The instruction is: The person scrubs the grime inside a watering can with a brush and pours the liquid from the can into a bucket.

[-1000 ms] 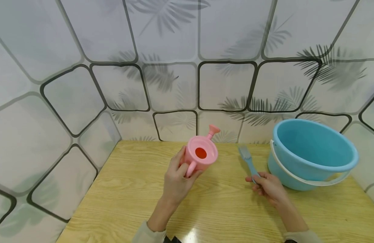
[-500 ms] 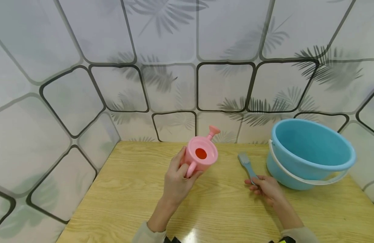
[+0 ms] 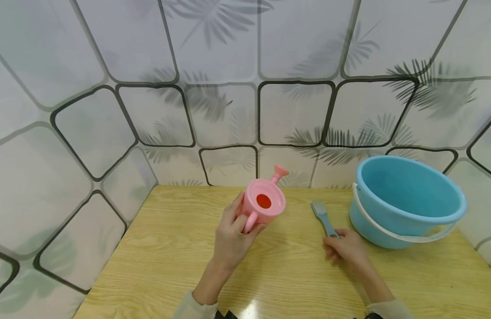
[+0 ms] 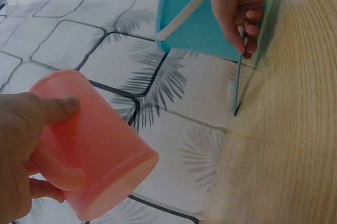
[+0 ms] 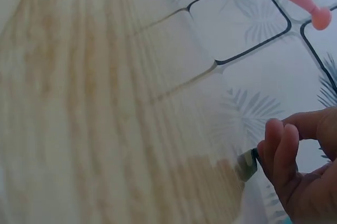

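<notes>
My left hand (image 3: pixel 231 237) grips a pink toy watering can (image 3: pixel 269 190) by its handle and side, held up over the table. The can tilts so its round top with a red opening faces me, its spout pointing away to the right. In the left wrist view the can's smooth body (image 4: pixel 100 140) and base show, with fingers through the handle. My right hand (image 3: pixel 349 248) pinches the handle end of a small blue-grey toy rake (image 3: pixel 324 220), whose toothed head points away toward the wall. The left wrist view shows the rake (image 4: pixel 235 90) edge-on, low near the table.
A light blue bucket (image 3: pixel 365 223) with a white handle (image 3: pixel 388 233) stands on the table just right of my right hand. The wood-grain table (image 3: pixel 169 248) meets a patterned wall (image 3: pixel 229 115) behind and at the left.
My right hand has shifted slightly, and the rake has settled a little lower with its head now sharp rather than blurred. The left hand and watering can have stayed put.
</notes>
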A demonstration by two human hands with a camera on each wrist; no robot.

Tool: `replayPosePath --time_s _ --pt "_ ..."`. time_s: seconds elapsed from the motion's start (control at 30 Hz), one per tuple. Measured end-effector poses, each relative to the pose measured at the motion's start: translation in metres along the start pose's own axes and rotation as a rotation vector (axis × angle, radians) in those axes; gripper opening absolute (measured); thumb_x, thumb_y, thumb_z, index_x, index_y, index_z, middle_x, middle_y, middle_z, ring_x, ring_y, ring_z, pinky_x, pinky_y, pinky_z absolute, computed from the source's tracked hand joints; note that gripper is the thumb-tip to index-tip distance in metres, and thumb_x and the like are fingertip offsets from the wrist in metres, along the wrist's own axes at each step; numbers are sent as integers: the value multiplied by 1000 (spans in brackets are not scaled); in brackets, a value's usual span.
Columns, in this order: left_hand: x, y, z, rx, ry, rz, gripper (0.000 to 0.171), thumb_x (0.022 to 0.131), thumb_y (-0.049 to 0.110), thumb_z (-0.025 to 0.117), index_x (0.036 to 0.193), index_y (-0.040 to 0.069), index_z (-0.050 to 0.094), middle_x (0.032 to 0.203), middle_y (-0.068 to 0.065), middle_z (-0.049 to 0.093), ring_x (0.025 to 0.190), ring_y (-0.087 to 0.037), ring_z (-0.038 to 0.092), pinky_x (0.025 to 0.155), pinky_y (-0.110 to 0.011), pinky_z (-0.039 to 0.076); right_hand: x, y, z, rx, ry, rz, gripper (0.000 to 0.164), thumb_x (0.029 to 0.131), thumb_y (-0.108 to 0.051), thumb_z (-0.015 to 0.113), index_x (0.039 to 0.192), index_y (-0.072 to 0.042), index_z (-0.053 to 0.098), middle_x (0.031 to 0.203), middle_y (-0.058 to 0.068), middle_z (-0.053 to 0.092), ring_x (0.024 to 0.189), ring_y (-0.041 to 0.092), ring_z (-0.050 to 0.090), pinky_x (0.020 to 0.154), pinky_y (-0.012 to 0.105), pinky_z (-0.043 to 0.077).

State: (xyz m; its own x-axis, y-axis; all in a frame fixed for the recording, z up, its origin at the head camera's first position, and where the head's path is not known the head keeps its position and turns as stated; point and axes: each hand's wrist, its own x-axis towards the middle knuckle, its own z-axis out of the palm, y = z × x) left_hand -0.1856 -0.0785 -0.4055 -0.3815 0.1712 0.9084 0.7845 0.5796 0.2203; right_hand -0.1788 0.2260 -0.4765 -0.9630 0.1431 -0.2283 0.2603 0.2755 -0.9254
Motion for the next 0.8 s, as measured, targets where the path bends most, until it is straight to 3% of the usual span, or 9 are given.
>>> replayPosePath --time_s 0.17,0.4,0.53,0.8 --pt "0 0 0 1 0 -1 44 62 18 89 62 7 46 124 -26 56 106 -37 59 84 -44 55 -4 -1 3 -244 37 -68 46 78 -7 60 118 12 46 53 8 56 42 17 55 38 26 44" --pt "0 1 -1 -3 0 -4 44 63 19 88 62 7 46 124 -26 57 106 -37 59 83 -44 55 -9 -2 3 -617 70 -174 38 81 -24 67 99 9 58 72 6 55 60 17 48 47 27 37" --pt "-1 1 -1 -11 -2 -6 44 63 18 88 62 7 45 124 -26 57 106 -37 59 84 -44 55 -12 -1 1 -690 58 -144 41 82 -30 68 99 5 58 73 5 54 62 18 48 47 28 37" --pt "0 3 -2 -13 -6 -9 41 63 17 88 63 6 48 124 -26 56 106 -37 59 83 -44 55 -11 1 2 -705 81 -149 45 82 -34 68 103 4 58 75 5 56 62 18 48 47 28 36"
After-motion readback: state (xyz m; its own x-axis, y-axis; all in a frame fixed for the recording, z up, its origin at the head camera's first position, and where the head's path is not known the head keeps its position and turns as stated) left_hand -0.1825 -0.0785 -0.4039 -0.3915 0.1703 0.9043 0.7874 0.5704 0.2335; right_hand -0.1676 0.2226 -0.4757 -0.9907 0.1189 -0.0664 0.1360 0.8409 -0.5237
